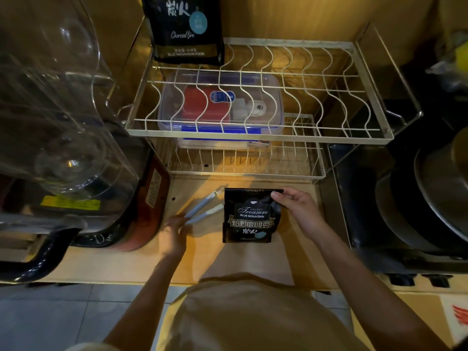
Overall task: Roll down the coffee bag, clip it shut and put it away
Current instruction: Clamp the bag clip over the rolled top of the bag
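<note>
Coffee bag (249,216), small and black, lies on the wooden worktop (228,259) in front of me, just below a two-tier wire dish rack (253,134). My right hand (297,211) pinches its top right corner between thumb and fingers. My left hand (174,234) reaches to the left of the bag, its fingers lightly curled on the near end of a long pale bag clip (202,207); whether they have closed on it I cannot tell, as that hand is blurred.

Risks, as I judge them: with only one corner held, the roll could go crooked or spring open before the clip bites, and beans could spill if the top is unsealed. The clip may slide away under a loose touch.

On the rack's lower shelf sits a clear lidded box (220,107) with blue clasps, holding a red packet and small white items. A larger black coffee bag (183,29) stands at the back of the upper tier.
</note>
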